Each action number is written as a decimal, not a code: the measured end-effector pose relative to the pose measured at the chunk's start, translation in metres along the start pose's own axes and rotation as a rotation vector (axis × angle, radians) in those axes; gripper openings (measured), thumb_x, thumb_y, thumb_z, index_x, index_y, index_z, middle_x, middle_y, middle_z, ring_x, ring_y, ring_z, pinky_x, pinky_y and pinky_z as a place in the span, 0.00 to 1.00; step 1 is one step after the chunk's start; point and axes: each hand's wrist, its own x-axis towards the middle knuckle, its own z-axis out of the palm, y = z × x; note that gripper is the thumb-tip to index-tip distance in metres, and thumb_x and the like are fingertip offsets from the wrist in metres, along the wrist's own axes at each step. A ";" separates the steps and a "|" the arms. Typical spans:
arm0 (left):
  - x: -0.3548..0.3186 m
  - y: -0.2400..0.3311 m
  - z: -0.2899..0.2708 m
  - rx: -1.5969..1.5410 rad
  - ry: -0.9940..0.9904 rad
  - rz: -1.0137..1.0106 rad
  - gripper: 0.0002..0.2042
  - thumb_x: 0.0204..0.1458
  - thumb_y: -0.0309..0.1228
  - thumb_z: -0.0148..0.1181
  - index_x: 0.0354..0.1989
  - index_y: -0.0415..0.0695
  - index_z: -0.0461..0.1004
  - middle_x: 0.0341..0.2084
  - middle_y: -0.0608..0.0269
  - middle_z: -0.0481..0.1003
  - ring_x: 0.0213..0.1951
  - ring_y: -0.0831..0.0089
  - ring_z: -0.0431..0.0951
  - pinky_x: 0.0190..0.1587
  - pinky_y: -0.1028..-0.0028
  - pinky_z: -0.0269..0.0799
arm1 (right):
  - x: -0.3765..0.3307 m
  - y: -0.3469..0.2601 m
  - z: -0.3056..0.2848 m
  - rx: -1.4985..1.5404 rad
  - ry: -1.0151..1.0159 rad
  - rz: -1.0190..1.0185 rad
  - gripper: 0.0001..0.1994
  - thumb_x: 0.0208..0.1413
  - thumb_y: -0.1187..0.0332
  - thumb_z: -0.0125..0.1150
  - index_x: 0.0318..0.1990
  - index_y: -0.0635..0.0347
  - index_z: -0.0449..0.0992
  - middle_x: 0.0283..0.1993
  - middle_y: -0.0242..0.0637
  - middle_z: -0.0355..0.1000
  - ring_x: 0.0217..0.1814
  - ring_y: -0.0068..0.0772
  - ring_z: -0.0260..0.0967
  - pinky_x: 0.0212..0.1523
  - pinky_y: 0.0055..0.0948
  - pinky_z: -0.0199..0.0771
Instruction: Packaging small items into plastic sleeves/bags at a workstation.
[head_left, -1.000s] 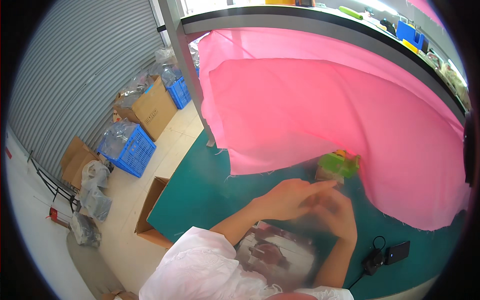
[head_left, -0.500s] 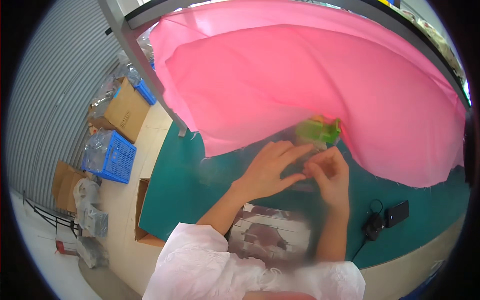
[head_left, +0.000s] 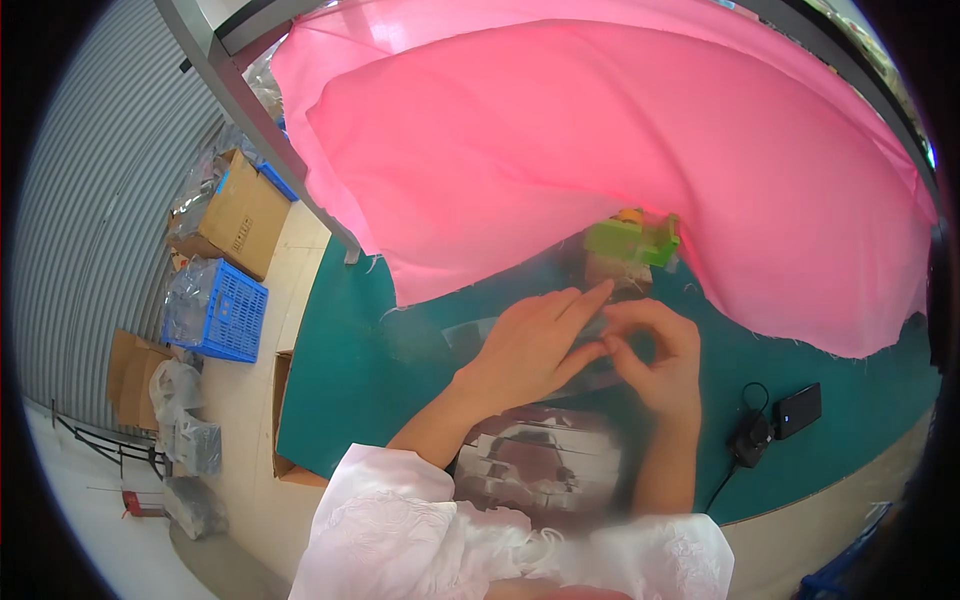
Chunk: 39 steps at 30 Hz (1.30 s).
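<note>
My left hand (head_left: 530, 345) reaches over the green tabletop (head_left: 360, 375), its fingers stretched out and its thumb apart from them. Close by on the right, my right hand (head_left: 655, 355) is closed in a pinch, thumb and forefinger meeting near my left thumb. Whatever it pinches is too small or too clear to make out. Clear plastic film (head_left: 465, 335) shows beside and beneath my left hand. Just beyond my fingertips stands a bright green plastic device (head_left: 630, 242) with an orange part on top, partly covered by pink cloth. A glossy, see-through-looking package (head_left: 540, 460) with dark shapes lies nearest my body.
Pink cloth (head_left: 500, 130) drapes from a grey metal frame (head_left: 240, 100) across the far side. At the right lie a black box-shaped device (head_left: 798, 411) and a black adapter with a cable (head_left: 750, 438). A blue crate (head_left: 235, 312) and cardboard boxes (head_left: 245, 215) stand on the floor at left.
The view has shifted slightly. My left fingertips have drawn back a little from the green device, and my right thumb and forefinger now form a rounder pinch. More of the clear film shows.
</note>
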 end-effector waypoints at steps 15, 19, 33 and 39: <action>0.007 0.002 -0.011 0.137 0.041 0.092 0.34 0.40 0.33 0.67 0.60 0.44 0.64 0.27 0.59 0.67 0.31 0.60 0.69 0.33 0.64 0.65 | -0.002 -0.010 0.000 -0.163 0.111 -0.094 0.14 0.35 0.85 0.58 0.34 0.65 0.76 0.29 0.37 0.73 0.31 0.27 0.71 0.35 0.24 0.71; 0.002 0.000 -0.007 0.039 0.083 0.120 0.34 0.41 0.34 0.67 0.60 0.42 0.64 0.25 0.60 0.64 0.29 0.61 0.67 0.30 0.65 0.63 | 0.000 -0.010 -0.001 -0.073 0.101 -0.077 0.15 0.35 0.86 0.57 0.36 0.66 0.76 0.30 0.37 0.73 0.32 0.29 0.71 0.36 0.24 0.70; 0.007 0.006 -0.002 0.260 0.262 0.242 0.29 0.46 0.37 0.63 0.59 0.47 0.66 0.26 0.67 0.63 0.31 0.70 0.64 0.34 0.71 0.56 | -0.005 -0.009 0.002 0.221 0.150 -0.032 0.21 0.39 0.90 0.51 0.44 0.68 0.74 0.34 0.38 0.65 0.35 0.24 0.67 0.33 0.22 0.75; 0.007 0.009 0.000 0.146 0.147 0.150 0.33 0.37 0.34 0.68 0.57 0.43 0.68 0.24 0.65 0.63 0.27 0.68 0.64 0.30 0.70 0.57 | -0.002 -0.016 -0.006 -0.276 0.102 -0.178 0.25 0.38 0.89 0.53 0.49 0.65 0.74 0.33 0.37 0.66 0.31 0.24 0.66 0.31 0.21 0.73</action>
